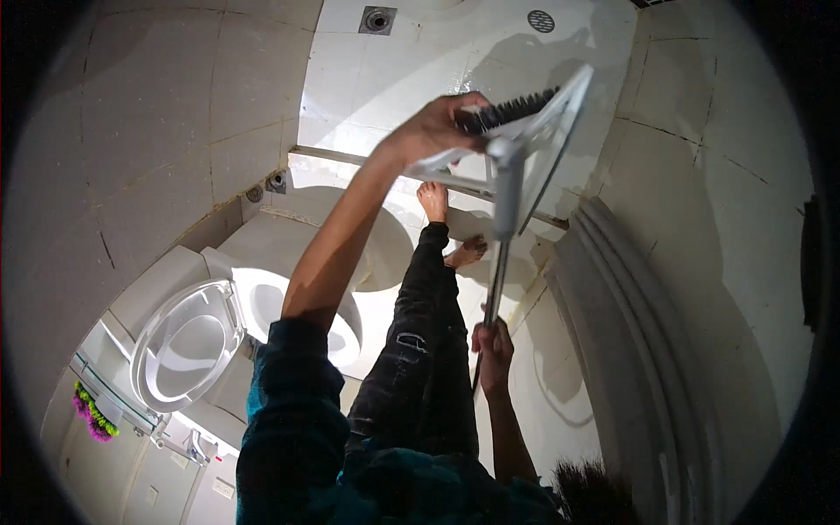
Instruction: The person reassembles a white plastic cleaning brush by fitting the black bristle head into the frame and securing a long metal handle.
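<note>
Left hand [429,131] fingers hold the brush head [525,131], right hand [493,350] grips its pole [497,280] (toilet [262,306] open, bowl looks bare)

We are in a small tiled bathroom. To our left sits a white toilet [262,306] with its lid [185,344] raised against the cistern. Pale tiles cover the walls and the floor [385,79], and two round floor drains [377,19] lie at the far end, beyond a low step.
</note>
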Demonstrator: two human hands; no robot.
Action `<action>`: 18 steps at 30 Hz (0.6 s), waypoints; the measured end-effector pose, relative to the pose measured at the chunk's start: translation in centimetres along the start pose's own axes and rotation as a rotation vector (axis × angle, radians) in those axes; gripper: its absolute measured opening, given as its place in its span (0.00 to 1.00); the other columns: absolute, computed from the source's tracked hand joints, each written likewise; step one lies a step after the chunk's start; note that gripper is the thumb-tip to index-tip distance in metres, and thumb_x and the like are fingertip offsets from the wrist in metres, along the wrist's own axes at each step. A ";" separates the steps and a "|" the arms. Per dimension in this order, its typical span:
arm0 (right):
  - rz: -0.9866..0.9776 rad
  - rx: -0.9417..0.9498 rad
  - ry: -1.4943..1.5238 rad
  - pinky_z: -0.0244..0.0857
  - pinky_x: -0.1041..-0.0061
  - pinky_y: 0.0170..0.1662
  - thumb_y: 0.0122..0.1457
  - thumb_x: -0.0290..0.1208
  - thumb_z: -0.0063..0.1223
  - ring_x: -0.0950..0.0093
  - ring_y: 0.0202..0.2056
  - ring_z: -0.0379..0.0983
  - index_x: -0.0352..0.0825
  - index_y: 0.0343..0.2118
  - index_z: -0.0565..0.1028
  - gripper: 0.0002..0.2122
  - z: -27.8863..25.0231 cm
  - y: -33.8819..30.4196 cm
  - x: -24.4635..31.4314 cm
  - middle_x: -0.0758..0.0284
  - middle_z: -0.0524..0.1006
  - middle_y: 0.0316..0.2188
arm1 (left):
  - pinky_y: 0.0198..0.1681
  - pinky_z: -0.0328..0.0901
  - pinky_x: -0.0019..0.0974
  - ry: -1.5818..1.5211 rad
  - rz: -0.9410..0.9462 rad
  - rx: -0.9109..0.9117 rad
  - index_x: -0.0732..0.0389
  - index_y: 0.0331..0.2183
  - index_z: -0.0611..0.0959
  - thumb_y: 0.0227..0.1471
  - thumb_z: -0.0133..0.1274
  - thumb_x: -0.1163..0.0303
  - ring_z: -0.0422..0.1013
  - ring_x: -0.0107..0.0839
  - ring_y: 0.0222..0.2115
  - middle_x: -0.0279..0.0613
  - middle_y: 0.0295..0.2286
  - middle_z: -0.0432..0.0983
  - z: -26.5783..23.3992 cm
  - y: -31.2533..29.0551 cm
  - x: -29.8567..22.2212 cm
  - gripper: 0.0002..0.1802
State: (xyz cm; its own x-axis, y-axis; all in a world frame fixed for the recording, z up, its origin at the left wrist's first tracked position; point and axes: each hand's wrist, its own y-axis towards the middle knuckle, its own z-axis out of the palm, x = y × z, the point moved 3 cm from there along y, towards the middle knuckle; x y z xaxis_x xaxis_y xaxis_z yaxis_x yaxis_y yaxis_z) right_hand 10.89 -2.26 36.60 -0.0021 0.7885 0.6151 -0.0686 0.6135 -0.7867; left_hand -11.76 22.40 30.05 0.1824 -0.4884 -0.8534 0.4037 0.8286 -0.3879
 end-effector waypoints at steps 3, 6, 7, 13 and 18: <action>-0.006 -0.098 0.095 0.46 0.87 0.18 0.54 0.47 0.45 0.87 0.15 0.52 0.27 0.40 0.66 0.24 -0.4 2.0 1.3 0.76 0.58 0.15 | 0.26 0.66 0.26 0.033 -0.210 -0.305 0.60 0.36 0.70 0.37 0.59 0.75 0.68 0.23 0.27 0.39 0.25 0.73 0.8 -2.4 0.3 0.20; -0.028 -0.093 0.098 0.45 0.87 0.18 0.53 0.49 0.45 0.88 0.15 0.52 0.28 0.38 0.67 0.24 -1.0 2.9 1.6 0.77 0.57 0.14 | 0.17 0.68 0.26 -0.247 -0.114 -0.512 0.60 0.34 0.70 0.37 0.60 0.73 0.70 0.24 0.23 0.40 0.24 0.73 -0.7 -4.8 0.3 0.19; -0.033 -0.077 0.099 0.46 0.87 0.18 0.53 0.50 0.44 0.88 0.15 0.52 0.28 0.37 0.67 0.24 -1.1 3.2 1.6 0.77 0.57 0.14 | 0.16 0.67 0.25 -0.280 -0.110 -0.547 0.60 0.34 0.71 0.37 0.59 0.74 0.69 0.23 0.21 0.40 0.23 0.73 -0.9 -5.3 0.2 0.19; 0.030 0.141 0.051 0.50 0.81 0.22 0.50 0.62 0.34 0.83 0.17 0.56 0.29 0.31 0.70 0.32 -1.3 5.0 0.1 0.73 0.61 0.13 | 0.14 0.64 0.24 -0.379 -0.062 -0.691 0.59 0.33 0.72 0.38 0.59 0.74 0.67 0.22 0.16 0.38 0.20 0.71 -0.8 -6.7 -2.0 0.17; 0.038 0.122 0.072 0.42 0.84 0.16 0.47 0.65 0.38 0.86 0.12 0.52 0.30 0.22 0.70 0.32 -0.3 6.5 -0.6 0.75 0.60 0.10 | 0.13 0.63 0.23 -0.314 0.017 -0.838 0.60 0.33 0.72 0.38 0.59 0.74 0.65 0.22 0.13 0.36 0.18 0.70 -0.6 -7.9 -5.3 0.16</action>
State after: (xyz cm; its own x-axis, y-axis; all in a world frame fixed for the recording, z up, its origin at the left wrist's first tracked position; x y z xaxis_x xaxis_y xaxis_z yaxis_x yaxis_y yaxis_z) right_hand 10.72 1.25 31.14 0.0642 0.8149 0.5760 -0.1902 0.5766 -0.7946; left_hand -16.46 18.62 37.48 0.4690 -0.4245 -0.7745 -0.3660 0.7046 -0.6079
